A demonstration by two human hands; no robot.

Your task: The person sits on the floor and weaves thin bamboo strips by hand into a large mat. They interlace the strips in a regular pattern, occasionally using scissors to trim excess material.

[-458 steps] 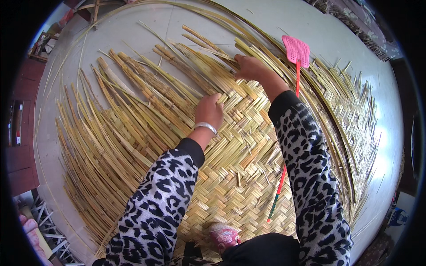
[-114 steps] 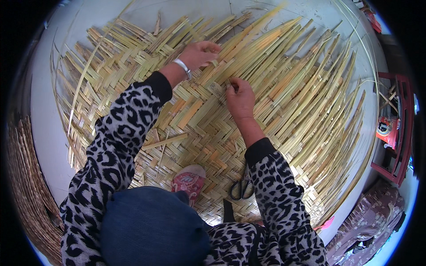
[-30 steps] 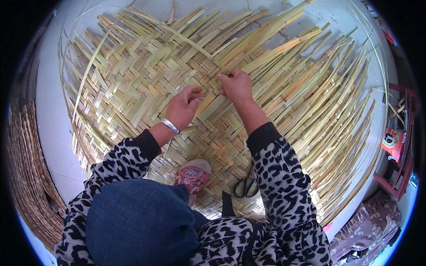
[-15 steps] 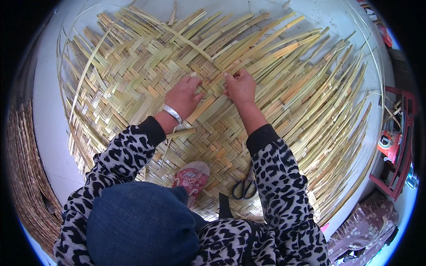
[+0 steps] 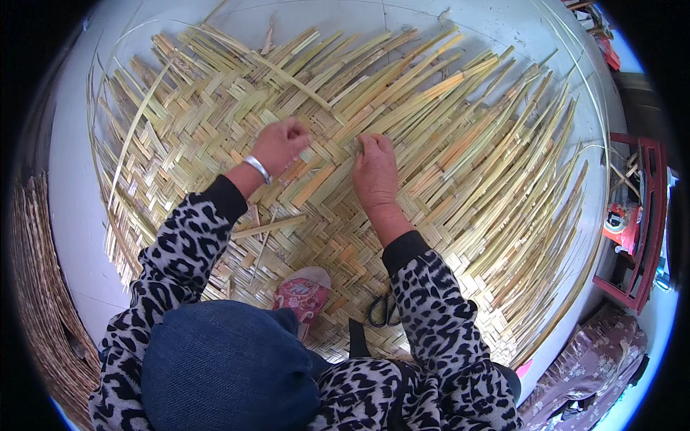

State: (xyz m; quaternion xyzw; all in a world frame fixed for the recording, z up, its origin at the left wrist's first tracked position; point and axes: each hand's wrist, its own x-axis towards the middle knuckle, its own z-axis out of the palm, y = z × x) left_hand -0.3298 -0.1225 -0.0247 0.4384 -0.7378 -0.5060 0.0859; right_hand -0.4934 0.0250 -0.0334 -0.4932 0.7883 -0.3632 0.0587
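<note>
One woven mat of flat straw-coloured strips, spread on one pale floor; its loose unwoven strips fan out at the right and top edges, too many and too overlapped to count. Two hands rest on the weave: one left hand and one right hand. One silver bracelet, on the left wrist. Two leopard-print sleeves. One pink patterned shoe. One pair of black-handled scissors, lying on the mat. One stack of finished mats at the left edge; the number of layers cannot be told. One red frame at the right.
</note>
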